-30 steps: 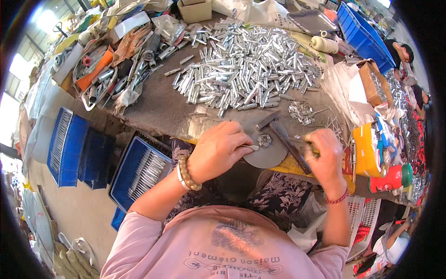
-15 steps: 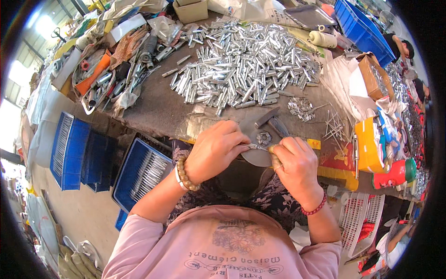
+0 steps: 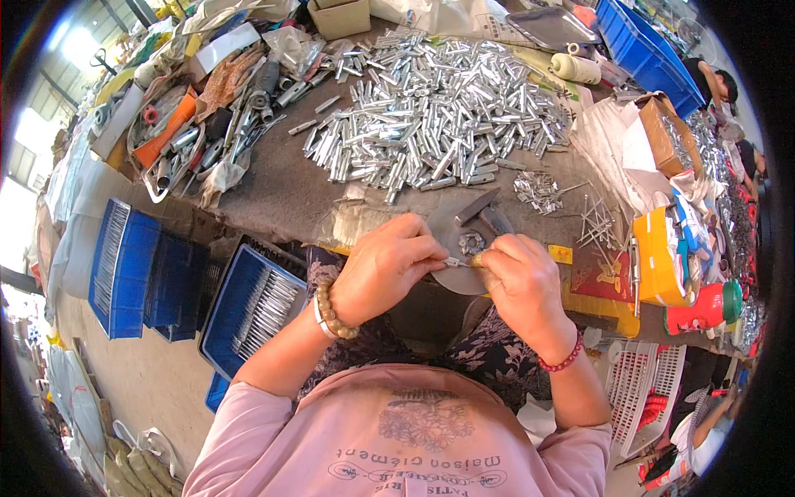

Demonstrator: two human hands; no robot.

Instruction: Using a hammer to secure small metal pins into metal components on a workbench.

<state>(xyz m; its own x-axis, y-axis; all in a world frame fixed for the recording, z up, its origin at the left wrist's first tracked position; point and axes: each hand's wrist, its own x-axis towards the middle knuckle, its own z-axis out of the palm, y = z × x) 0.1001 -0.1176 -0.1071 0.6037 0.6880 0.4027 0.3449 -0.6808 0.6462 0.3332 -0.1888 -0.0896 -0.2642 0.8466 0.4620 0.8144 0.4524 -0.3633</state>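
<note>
Silvery and small, the metal piece (image 3: 456,262) sits between both hands, just above the near edge of the bench (image 3: 281,190). In the head view, the left hand (image 3: 383,267) closes its fingers on one end of this piece, and the right hand (image 3: 520,280) pinches the other end with thumb and forefinger. Directly behind the hands lies a round grey metal plate (image 3: 451,232) carrying a few small parts. Farther back on the bench spreads a big heap of shiny metal tubes (image 3: 439,116). Down at the left stands a blue crate (image 3: 248,306), below the bench edge.
</note>
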